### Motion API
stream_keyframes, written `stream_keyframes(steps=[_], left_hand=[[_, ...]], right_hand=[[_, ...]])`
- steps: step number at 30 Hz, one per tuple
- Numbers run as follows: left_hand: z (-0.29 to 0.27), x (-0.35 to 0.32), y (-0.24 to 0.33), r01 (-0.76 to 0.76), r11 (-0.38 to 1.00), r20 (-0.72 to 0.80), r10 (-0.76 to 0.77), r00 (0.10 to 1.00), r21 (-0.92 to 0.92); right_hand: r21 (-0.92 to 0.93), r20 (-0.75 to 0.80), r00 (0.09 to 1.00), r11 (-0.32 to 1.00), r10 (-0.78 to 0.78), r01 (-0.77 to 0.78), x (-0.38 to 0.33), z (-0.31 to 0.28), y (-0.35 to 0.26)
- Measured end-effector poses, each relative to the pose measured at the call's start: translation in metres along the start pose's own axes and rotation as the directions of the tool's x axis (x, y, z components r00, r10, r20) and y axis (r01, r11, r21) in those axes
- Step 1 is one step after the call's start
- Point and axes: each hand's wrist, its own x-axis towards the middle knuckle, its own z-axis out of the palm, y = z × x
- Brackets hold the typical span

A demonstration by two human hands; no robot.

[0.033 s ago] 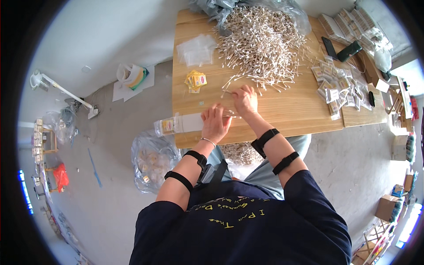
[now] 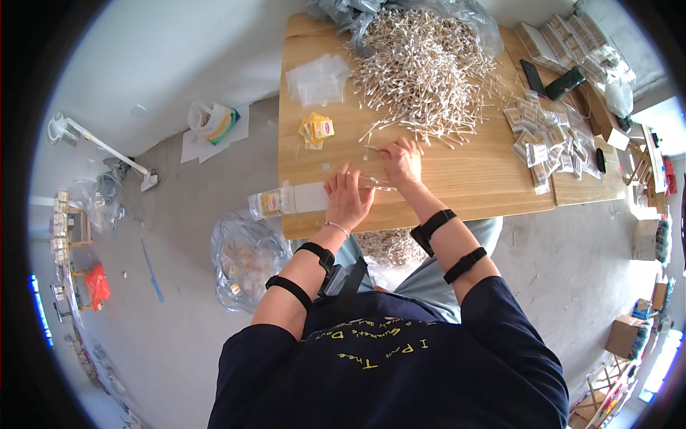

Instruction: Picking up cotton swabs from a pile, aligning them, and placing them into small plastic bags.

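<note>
My left hand (image 2: 348,202) is closed around a small bundle of cotton swabs (image 2: 380,184), whose ends stick out to its right, low over the near part of the table. My right hand (image 2: 402,163) is just beyond and to the right, its fingertips pinched on a cotton swab (image 2: 371,148) pointing left. Past it lies a large heap of loose cotton swabs (image 2: 425,75). Beside my left hand lie a white sheet-like piece (image 2: 309,197) and a clear packet with a yellow label (image 2: 270,203). How many swabs my left hand holds is hidden.
Yellow cards (image 2: 316,129) and clear bags (image 2: 314,80) lie on the left of the wooden table (image 2: 457,182). Filled packets (image 2: 547,136), a phone (image 2: 532,76) and a dark cylinder (image 2: 565,83) are at right. A plastic sack (image 2: 246,261) stands by the near left corner.
My right hand has shifted slightly to the right with its fingers still pinched. My left hand stays almost where it was, around the bundle of cotton swabs.
</note>
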Motion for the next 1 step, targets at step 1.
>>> stream_keyframes(steps=[1], left_hand=[[0.0011,0.0008,-0.0009,0.046,0.998,-0.023,-0.045,0.999,0.052]], right_hand=[[0.038,0.05,0.999,0.999,0.006,-0.008,0.0003,-0.0041,0.0103]])
